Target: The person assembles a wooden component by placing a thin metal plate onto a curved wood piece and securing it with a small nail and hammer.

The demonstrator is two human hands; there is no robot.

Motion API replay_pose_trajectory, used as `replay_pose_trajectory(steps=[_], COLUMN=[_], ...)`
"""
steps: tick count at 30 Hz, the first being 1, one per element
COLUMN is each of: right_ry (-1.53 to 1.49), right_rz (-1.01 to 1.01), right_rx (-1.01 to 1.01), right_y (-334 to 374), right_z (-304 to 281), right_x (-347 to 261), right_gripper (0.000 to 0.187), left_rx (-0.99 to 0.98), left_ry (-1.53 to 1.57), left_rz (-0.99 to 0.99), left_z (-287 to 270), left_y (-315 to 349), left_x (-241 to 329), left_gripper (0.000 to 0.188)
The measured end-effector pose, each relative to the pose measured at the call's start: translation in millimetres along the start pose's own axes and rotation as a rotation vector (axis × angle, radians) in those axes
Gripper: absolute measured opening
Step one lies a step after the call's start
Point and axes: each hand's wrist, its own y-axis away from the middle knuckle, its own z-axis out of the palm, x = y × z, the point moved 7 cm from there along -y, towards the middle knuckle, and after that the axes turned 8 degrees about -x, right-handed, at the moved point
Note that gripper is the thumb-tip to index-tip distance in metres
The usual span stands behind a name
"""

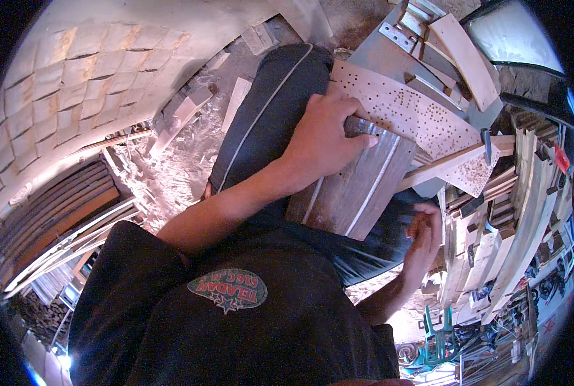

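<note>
The dark brown board (pixel 356 186) lies slantwise over the lap of the seated person, its near end above the dark trousers (pixel 261 109) and its far end by the perforated pale board (pixel 406 106). The left hand (pixel 329 132) is at this far end: its grip is clamped on the board, the thumb lying on the upper face and the fingers reaching over the edge. Probably the lap carries the weight, so this hand must only stop the board from sliding or turning. The right hand (pixel 426 225) is near the knee, apart from the board, with fingers bent; I cannot tell whether its grip encloses something small. What looks like a hammer (pixel 451 162) rests across the perforated board, its handle pointing towards the lap, perhaps for easy taking. Behind, the grey bench (pixel 372 55) carries a pale wooden plank (pixel 464 58).
</note>
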Motion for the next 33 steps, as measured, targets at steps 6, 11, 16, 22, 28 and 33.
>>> replay_pose_trajectory(steps=[6,11,16,22,28,33], right_ry=[-0.028,0.018,-0.155,-0.042,0.102,0.174], right_rz=[-0.298,-0.371,-0.406,-0.370,-0.470,-0.494], right_rx=[0.187,0.126,0.065,0.088,0.146,0.186], right_y=[-25.1,-61.8,-90.6,-86.9,-85.3,-85.6], right_z=[14.1,43.7,73.5,76.4,77.9,77.4], right_x=[-78.4,-96.7,-90.7,-82.8,-87.2,-86.0], right_gripper=[0.018,0.015,0.012,0.008,0.008,0.007], left_rx=[0.017,0.020,0.013,0.040,0.078,0.069], left_ry=[0.027,0.019,-0.020,0.005,0.013,0.028], left_rz=[0.005,0.006,0.013,0.023,0.051,0.043], left_z=[-0.6,-0.9,-0.5,-3.4,-3.4,-2.8], left_y=[2.1,2.7,3.0,1.8,1.9,1.8], left_x=[1.0,0.7,3.4,3.1,1.0,1.7], left_gripper=[0.035,0.036,0.039,0.040,0.036,0.033])
